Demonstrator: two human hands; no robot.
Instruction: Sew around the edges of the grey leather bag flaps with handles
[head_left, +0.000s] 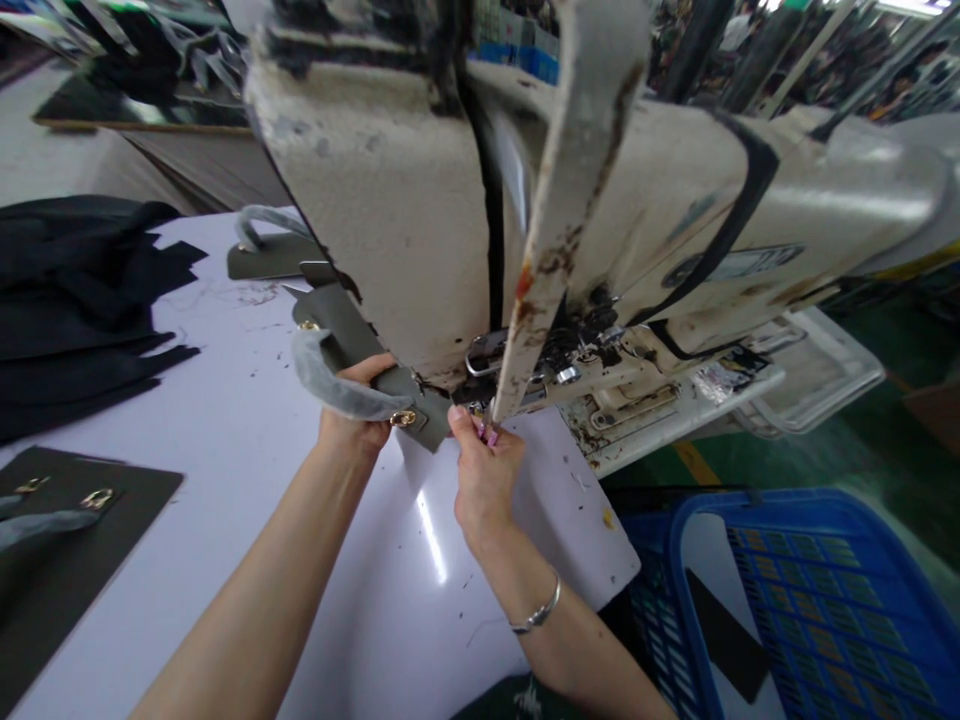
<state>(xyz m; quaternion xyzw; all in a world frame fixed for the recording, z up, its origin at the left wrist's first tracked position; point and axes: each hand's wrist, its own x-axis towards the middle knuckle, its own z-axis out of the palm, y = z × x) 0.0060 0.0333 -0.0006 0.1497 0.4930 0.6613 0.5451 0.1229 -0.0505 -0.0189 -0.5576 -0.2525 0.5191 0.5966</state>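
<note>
My left hand (358, 425) is closed round an olive-grey bag panel (341, 325) from its near side. A bag handle (319, 380) wrapped in pale film is fixed to the panel by gold-coloured rings and arches over my fingers. The panel's right end reaches under the head of a worn, cream sewing machine (390, 230). My right hand (487, 470) is closed just below the needle area, by the panel's right end. Between its fingers shows a small pink thing (489, 434), mostly hidden, whose kind I cannot make out.
Dark fabric pieces (75, 300) lie in a pile at the left. Another handled panel (82, 560) rests at the near left, and one more (270, 256) lies behind. A blue plastic basket (825, 500) with flat pieces stands at the lower right. Behind it is a pale tray (840, 370).
</note>
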